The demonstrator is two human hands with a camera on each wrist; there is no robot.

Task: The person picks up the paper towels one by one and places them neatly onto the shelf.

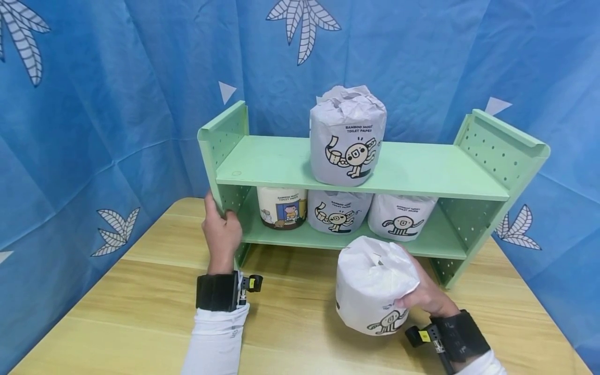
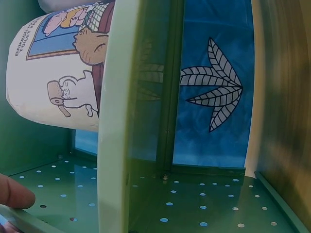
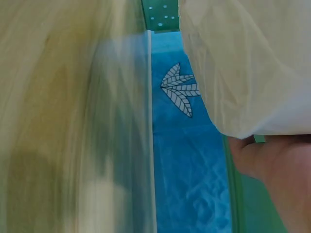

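— Four rolls are already on the green shelf (image 1: 300, 161), by my count: one on the top board (image 1: 348, 136), three side by side on the lower board, the left one with a picture print (image 1: 282, 207), then the middle (image 1: 338, 211) and right (image 1: 401, 217) ones.

— And the fifth?

— I have the fifth roll (image 1: 373, 285) gripped in my right hand (image 1: 426, 294), held just above the tabletop (image 1: 140, 307), in front of the lower board. It isn't shelved yet.

— Your left hand?

— My left hand (image 1: 221, 233) grips the shelf's left side panel, fingers curled round its edge. I'd judge the stocking mostly done; the top board has room on both sides.
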